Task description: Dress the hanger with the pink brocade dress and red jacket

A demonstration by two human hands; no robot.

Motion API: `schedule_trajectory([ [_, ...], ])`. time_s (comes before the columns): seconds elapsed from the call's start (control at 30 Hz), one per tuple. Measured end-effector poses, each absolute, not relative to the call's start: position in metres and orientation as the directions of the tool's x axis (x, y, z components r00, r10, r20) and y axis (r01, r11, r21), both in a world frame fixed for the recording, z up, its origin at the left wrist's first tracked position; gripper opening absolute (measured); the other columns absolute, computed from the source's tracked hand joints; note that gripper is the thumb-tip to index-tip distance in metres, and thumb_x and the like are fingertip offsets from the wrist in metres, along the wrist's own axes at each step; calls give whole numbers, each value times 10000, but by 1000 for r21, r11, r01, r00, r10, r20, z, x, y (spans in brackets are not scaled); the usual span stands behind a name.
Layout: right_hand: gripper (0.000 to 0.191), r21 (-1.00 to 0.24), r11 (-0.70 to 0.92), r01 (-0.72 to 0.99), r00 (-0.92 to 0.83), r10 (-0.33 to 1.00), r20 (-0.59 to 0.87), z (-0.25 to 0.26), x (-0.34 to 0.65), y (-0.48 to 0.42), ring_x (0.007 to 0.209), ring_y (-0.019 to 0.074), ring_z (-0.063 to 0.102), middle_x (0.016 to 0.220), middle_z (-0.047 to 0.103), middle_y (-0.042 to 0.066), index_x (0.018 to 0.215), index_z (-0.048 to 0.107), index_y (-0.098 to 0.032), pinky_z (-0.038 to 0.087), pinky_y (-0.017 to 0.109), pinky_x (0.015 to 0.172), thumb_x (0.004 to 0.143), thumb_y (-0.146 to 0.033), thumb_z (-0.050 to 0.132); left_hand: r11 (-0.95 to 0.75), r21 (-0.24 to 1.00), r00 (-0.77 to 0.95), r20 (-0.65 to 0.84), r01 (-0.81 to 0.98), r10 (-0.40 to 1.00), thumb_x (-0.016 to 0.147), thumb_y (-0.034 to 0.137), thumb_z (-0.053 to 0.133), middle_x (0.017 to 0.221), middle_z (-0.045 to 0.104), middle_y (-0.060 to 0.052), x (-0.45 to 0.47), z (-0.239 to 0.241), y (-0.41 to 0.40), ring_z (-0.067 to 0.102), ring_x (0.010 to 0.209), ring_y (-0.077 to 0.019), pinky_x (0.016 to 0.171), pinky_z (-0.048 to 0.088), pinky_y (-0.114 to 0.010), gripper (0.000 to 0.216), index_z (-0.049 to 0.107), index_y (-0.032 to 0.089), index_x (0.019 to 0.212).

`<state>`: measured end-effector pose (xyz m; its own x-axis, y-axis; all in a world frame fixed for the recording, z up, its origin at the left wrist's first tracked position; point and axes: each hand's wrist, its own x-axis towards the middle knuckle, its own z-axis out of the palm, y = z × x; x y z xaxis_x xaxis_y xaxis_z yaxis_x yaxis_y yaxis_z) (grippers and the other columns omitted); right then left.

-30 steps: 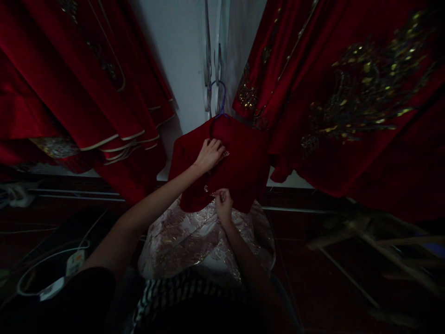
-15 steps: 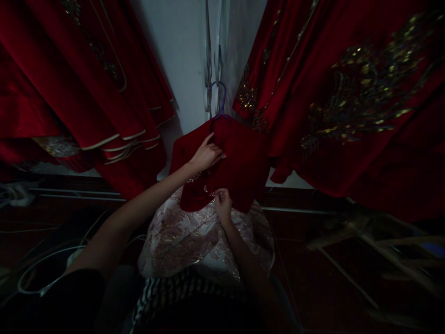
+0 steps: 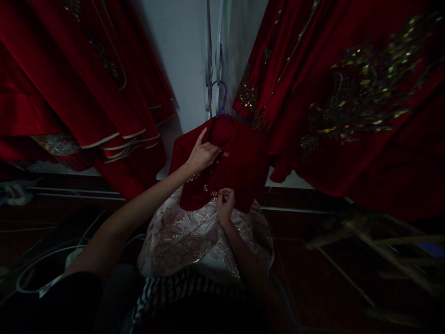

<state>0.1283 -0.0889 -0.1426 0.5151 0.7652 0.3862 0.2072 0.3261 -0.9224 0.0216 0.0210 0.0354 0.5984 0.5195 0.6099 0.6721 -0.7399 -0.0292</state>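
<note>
A short red jacket [image 3: 248, 162] hangs on a purple hanger [image 3: 223, 95], its round neckline open at the top. Small pearly ornaments [image 3: 206, 188] run down its front. My left hand [image 3: 203, 156] lies on the upper front, fingers curled against the cloth by an ornament, one finger stretched upward. Lower down, my right hand [image 3: 225, 202] is closed in a pinch beside the lowest ornament, near the hem. Whatever is between its fingertips is too small and dark to make out. Shiny pinkish-white patterned fabric [image 3: 184, 236] spreads below the jacket.
Red garments with pale piping [image 3: 114, 93] hang on the left. Others with gold sequins [image 3: 365, 93] hang on the right. Metal uprights [image 3: 208, 55] stand before a pale wall. A white cable [image 3: 21, 273] loops at lower left; a blurred wooden frame [image 3: 368, 236] stands right.
My left hand has shifted slightly left, showing more of the upper ornament. My right hand has moved a little to the right, its pinch still closed. The neckline looks more open.
</note>
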Motion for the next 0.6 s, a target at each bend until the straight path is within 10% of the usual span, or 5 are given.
schedule_trajectory([
  [0.13,207,-865,423,272,598,630,496,-93,137,-73,925,169,566,1035,564,102,993,493,-193,478,331,859,885,-367,466,-637,66,422,696,768,581,858,381,510,1250,561,-161,27,36,15,449,1253,-306,1167,25,-593,489,506,133,1279],
  [0.3,442,-749,612,254,245,708,662,-16,126,-25,1258,208,466,1341,480,148,1263,404,-186,380,425,1065,918,-462,410,-475,262,157,721,840,675,856,366,456,1532,190,-221,37,17,20,86,1446,-367,1115,25,-662,667,249,127,1444],
  [0.43,812,-827,406,389,370,753,543,2,122,10,1402,385,202,1441,296,299,1348,304,-50,162,635,1098,810,-626,501,-325,382,-47,706,865,706,825,244,449,1545,111,-253,27,5,35,40,1452,-371,1107,55,-668,673,221,95,1440],
  [0.6,737,-763,145,630,490,688,535,3,175,21,1297,431,362,1293,435,357,1256,393,0,229,642,1034,848,-613,427,-246,537,-214,654,806,726,710,151,523,1493,264,-251,-27,12,58,287,1392,-345,1113,246,-566,748,275,91,1413],
])
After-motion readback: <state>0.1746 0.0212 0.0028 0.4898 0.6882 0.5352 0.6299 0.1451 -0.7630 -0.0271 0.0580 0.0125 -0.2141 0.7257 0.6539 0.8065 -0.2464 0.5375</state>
